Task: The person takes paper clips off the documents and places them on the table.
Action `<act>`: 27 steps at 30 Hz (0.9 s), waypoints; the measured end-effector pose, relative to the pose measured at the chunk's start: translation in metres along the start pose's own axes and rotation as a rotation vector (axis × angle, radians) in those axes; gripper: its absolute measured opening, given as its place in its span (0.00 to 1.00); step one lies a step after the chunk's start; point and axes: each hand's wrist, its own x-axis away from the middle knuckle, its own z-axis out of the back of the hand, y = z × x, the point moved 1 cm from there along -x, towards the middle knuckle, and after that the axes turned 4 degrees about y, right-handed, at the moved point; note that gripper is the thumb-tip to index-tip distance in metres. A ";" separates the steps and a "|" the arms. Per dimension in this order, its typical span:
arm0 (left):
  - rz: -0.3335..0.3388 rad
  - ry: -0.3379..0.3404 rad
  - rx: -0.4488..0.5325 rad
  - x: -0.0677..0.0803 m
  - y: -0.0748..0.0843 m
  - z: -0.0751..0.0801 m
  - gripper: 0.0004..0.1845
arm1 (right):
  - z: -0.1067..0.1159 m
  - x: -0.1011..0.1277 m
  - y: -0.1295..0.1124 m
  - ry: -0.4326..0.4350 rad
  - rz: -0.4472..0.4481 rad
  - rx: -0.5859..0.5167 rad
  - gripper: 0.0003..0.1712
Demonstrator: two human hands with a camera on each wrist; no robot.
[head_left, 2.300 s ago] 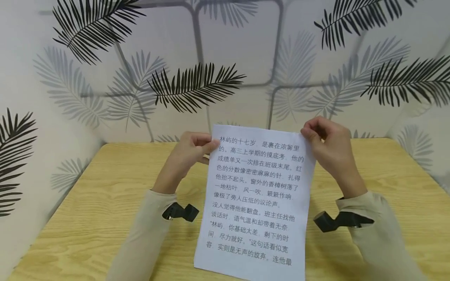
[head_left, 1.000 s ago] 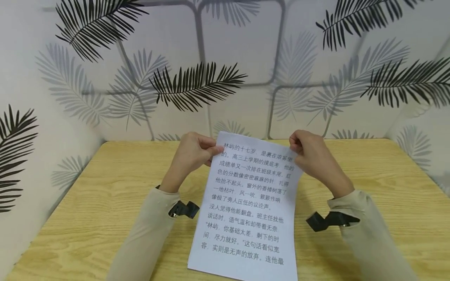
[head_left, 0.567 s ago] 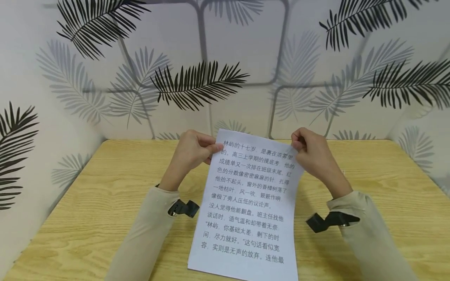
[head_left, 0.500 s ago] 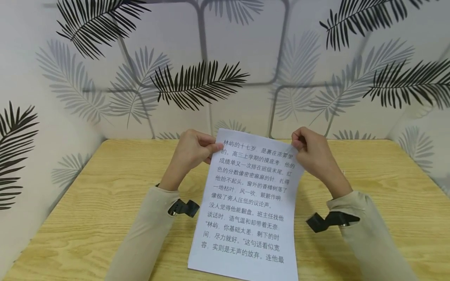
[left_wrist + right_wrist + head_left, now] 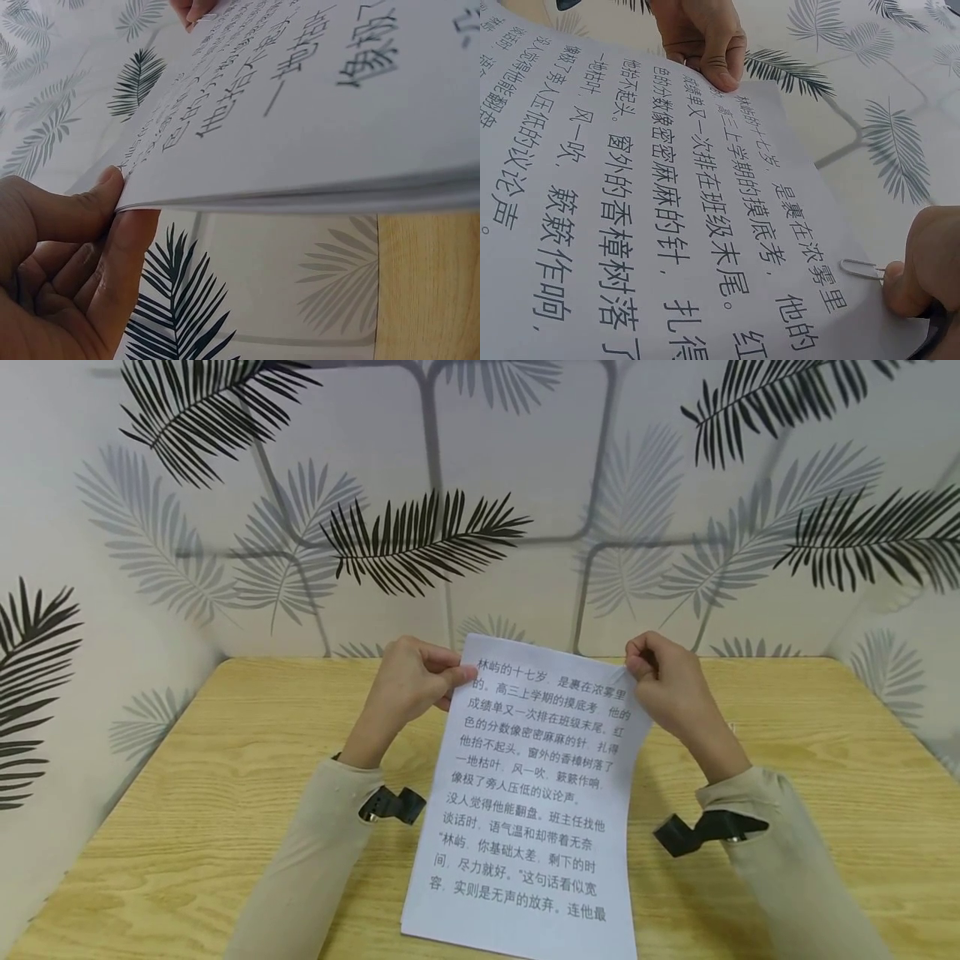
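Observation:
A thin stack of white printed paper (image 5: 525,793) is held up over the table, its top edge sloping down to the right. My left hand (image 5: 411,685) pinches its left edge near the top corner, thumb on the printed face and fingers behind. At the upper right corner my right hand (image 5: 670,685), fingers curled, pinches the end of a metal paper clip (image 5: 862,274). The clip's rounded loop lies over the printed side in the right wrist view. Layered sheet edges show along the stack's side in the left wrist view.
The wood-grain table (image 5: 225,793) spreads out beneath both arms. A pale wall (image 5: 510,460) with leaf prints rises behind it and along both sides. Each wrist carries a black camera mount (image 5: 393,806).
Compared with 2.3 s ago, my right hand has moved left and down, and the stack has shifted left. In the last half second the right hand has edged slightly right; my left hand stays put.

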 end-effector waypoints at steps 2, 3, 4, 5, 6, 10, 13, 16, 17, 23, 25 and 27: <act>0.004 -0.001 -0.002 0.000 0.000 0.000 0.10 | 0.001 0.000 0.001 0.004 -0.015 -0.027 0.06; 0.005 -0.002 -0.002 0.000 0.000 -0.001 0.10 | 0.002 0.000 0.001 0.007 -0.022 -0.041 0.05; 0.005 -0.001 -0.004 0.000 0.000 -0.001 0.10 | 0.002 0.000 0.001 0.009 -0.030 -0.055 0.05; 0.004 -0.001 -0.004 0.000 0.000 -0.001 0.10 | 0.003 0.000 0.001 0.013 -0.037 -0.065 0.05; 0.002 0.000 -0.003 0.000 0.000 -0.001 0.10 | 0.003 0.000 0.002 0.013 -0.043 -0.073 0.05; -0.010 0.006 0.000 0.000 -0.001 -0.001 0.11 | 0.003 0.000 0.002 0.014 -0.059 -0.091 0.05; -0.013 0.016 0.012 0.000 -0.001 -0.001 0.11 | 0.002 0.000 0.003 0.012 -0.061 -0.101 0.05; -0.008 0.025 0.030 0.001 -0.001 -0.001 0.11 | 0.002 0.000 0.002 0.011 -0.063 -0.107 0.05; -0.007 0.028 0.034 0.001 -0.001 -0.001 0.11 | 0.002 0.000 0.002 0.012 -0.066 -0.110 0.05; -0.016 0.042 0.041 0.000 -0.004 0.000 0.11 | 0.007 0.001 0.003 0.049 -0.072 -0.149 0.05; -0.010 0.048 0.042 0.000 -0.005 0.000 0.10 | 0.009 0.001 0.004 0.064 -0.066 -0.168 0.06; 0.004 0.052 0.049 -0.001 -0.006 0.001 0.10 | 0.011 0.000 0.006 0.079 -0.053 -0.185 0.06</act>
